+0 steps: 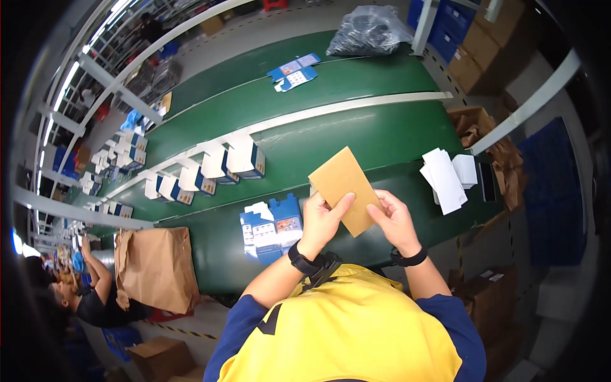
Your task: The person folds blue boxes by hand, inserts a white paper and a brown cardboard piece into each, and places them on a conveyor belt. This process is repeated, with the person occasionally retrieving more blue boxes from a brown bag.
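A flat tan rectangle of stiff paper or card (342, 184) is held tilted above the near green table, in front of my chest. My left hand (324, 219) is closed on its left edge, thumb lying on top. My right hand (393, 219) pinches the lower right edge between thumb and fingers. Whether it is a single piece or a thin stack, I cannot tell. Just left of my left hand lies a pile of flattened blue and white cartons (272, 228). To the right of my right hand are loose white paper sheets (443, 181) and a small white stack (465, 170).
Several open white and blue boxes (245, 159) stand in a row along the rail on the green belt. A brown paper sack (158, 267) sits at left, beside a co-worker (98, 290). A dark phone-like slab (488, 182) lies right. Beyond are a flat carton (294, 71) and a plastic bag (369, 32).
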A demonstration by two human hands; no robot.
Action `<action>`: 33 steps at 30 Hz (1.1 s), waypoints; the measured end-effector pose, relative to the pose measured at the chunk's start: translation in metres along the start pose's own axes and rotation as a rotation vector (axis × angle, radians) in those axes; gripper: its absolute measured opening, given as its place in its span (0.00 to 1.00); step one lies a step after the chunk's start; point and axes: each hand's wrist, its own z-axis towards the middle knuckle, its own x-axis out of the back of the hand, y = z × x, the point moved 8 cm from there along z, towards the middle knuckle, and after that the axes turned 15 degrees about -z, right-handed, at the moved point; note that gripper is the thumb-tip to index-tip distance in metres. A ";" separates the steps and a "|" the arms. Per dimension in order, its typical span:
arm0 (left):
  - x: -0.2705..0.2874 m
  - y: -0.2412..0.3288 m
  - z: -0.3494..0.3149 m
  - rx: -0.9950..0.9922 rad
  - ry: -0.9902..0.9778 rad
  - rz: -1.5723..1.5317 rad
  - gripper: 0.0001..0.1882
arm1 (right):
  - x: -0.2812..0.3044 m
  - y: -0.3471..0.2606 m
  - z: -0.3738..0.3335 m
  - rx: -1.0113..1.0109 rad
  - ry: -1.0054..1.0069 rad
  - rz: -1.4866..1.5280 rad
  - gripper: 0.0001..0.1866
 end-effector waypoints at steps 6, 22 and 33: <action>-0.015 0.043 -0.023 -0.486 0.071 0.540 0.12 | -0.015 -0.012 0.009 0.128 0.108 -0.388 0.30; -0.035 -0.088 0.006 0.117 -0.275 0.731 0.19 | 0.307 0.146 0.020 -0.157 0.640 -0.988 0.24; -0.045 -0.063 -0.008 0.264 -0.328 1.076 0.24 | 0.396 0.228 -0.010 -0.414 0.439 -1.257 0.24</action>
